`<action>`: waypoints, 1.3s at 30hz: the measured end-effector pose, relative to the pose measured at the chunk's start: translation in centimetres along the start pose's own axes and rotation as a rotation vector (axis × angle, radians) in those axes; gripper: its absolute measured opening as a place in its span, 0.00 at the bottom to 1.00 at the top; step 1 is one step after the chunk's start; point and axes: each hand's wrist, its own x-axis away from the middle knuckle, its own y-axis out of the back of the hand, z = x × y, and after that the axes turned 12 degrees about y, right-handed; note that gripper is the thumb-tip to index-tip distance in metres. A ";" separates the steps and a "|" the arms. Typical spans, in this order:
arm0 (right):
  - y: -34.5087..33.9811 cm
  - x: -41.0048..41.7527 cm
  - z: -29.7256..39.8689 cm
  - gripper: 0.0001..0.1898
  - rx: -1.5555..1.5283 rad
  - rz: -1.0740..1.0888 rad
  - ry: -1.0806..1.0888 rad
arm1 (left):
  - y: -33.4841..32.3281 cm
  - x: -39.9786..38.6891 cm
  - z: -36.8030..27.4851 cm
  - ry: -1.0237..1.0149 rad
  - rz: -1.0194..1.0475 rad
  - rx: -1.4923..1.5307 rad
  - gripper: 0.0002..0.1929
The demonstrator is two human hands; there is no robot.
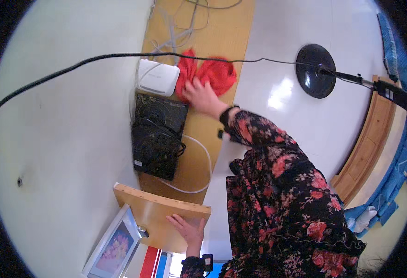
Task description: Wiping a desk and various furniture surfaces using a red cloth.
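My right hand is on a bunched red cloth, its fingers pressed into the fabric and slightly blurred. The cloth lies on a long yellow-brown wooden top. A white router with grey antennas is right beside the cloth. Close by lies a black glass-topped induction cooker, a black cord lying across it. My left hand rests with spread fingers on a wooden panel at the end of that top. Nothing shows in the left hand.
A black cable crosses the view above the cloth. White cord loops beside the cooker, and tangled cables lie beyond the router. A framed picture stands against the wall. On the floor is a stand's round black base.
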 end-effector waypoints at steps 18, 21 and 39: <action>-0.5 0.1 -14.8 0.23 0.120 -0.087 -0.532 | 0.9 -0.3 -0.8 0.069 0.117 -0.036 0.60; -1.1 3.2 -7.2 0.23 0.042 0.018 -0.330 | 0.4 0.0 0.1 0.035 0.047 -0.009 0.60; 0.2 2.7 -0.5 0.26 0.029 0.028 -0.192 | 1.0 -0.3 0.0 0.054 0.077 -0.068 0.59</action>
